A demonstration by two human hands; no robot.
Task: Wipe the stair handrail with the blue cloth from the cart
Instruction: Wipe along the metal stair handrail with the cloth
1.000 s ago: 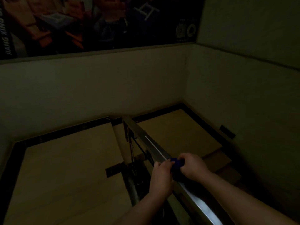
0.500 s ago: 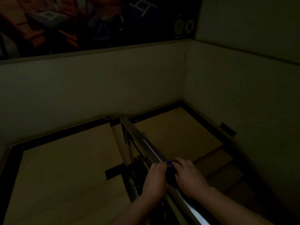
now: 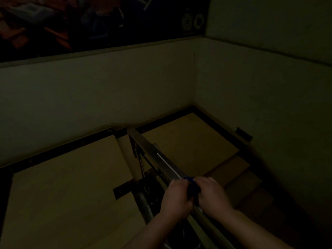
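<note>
A metal stair handrail [image 3: 154, 153] slopes from the landing corner toward me in a dim stairwell. A blue cloth [image 3: 192, 187] is wrapped over the rail, mostly hidden between my hands. My left hand [image 3: 175, 199] grips the cloth on the rail's left side. My right hand [image 3: 212, 196] grips it on the right side, the two hands nearly touching. The cart is out of sight.
Below lies a tan landing [image 3: 68, 191] edged in black. Steps [image 3: 240, 178] descend at the right beside a pale wall [image 3: 269, 105]. A round post [image 3: 143, 203] and dark balusters stand under the rail. A dark poster [image 3: 89, 20] hangs on the far wall.
Both hands have slid the blue cloth a little farther down the rail, away from me. The view has tilted slightly downward.
</note>
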